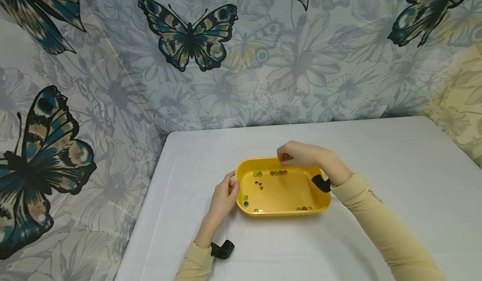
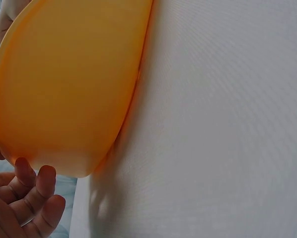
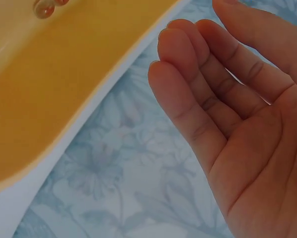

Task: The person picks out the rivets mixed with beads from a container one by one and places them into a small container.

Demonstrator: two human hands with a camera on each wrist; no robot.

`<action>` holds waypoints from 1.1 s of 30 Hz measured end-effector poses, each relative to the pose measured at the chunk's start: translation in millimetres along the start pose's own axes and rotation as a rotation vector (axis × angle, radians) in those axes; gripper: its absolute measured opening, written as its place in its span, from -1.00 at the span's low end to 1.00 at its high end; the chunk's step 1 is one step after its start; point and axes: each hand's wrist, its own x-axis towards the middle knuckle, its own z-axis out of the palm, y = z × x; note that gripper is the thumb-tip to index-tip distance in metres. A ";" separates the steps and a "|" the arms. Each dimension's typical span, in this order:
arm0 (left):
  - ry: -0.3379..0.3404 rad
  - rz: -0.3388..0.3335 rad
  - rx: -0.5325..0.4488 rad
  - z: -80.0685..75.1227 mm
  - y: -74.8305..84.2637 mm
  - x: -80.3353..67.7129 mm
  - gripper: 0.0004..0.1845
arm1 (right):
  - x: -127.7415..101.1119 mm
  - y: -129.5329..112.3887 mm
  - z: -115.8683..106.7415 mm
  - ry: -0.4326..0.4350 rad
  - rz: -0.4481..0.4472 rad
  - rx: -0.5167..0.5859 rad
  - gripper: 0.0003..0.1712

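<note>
The left hand (image 1: 225,193) touches the yellow tray's (image 1: 283,212) left end; the marbles (image 1: 278,172) lie just under the loosely open right hand (image 1: 301,154).

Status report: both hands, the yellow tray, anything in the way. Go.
Left hand on the yellow tray's left end, fingers loosely curled. Right hand over the far rim, holding nothing. Small beads scattered inside. White table around it, nothing blocking.
</note>
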 end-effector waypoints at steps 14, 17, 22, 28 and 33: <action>0.001 0.003 0.009 0.5 -0.6 0.7 -0.61 | 19.3 -10.0 16.6 -0.081 -0.037 0.022 -0.89; 0.002 0.000 0.012 0.4 -0.1 0.8 -0.61 | 22.0 -12.2 19.8 -0.076 -0.063 0.008 -0.89; 0.001 0.000 0.014 0.2 0.4 0.6 -0.61 | 27.2 -13.9 26.2 -0.081 -0.070 -0.030 -0.88; 0.008 0.011 0.018 0.4 -0.6 1.0 -0.61 | 33.2 -15.5 32.8 -0.106 -0.067 -0.046 -0.89; 0.008 0.015 0.017 -0.1 0.1 0.5 -0.61 | 37.5 -17.9 38.0 -0.102 -0.093 -0.041 -0.91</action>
